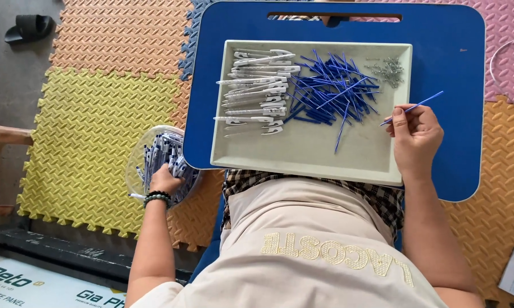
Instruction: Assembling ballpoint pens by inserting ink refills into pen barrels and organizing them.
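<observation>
My right hand point(415, 138) rests at the right edge of a pale tray point(302, 154) and pinches a thin blue refill point(412, 108) between its fingertips. On the tray lie a heap of blue refills point(332, 91), a pile of white pen barrels point(259, 91) and a small cluster of metal springs point(388, 71). My left hand point(164, 180), with a bead bracelet on the wrist, reaches down into a clear round bowl point(138, 154) of finished pens point(163, 153) on the floor at my left; its fingers are among the pens and hidden.
The tray sits on a blue lap board point(451, 114) with a handle slot at its far edge. Coloured foam mats point(97, 114) cover the floor. A black sandal point(31, 27) lies far left; a wooden piece point(0, 136) juts in at the left edge.
</observation>
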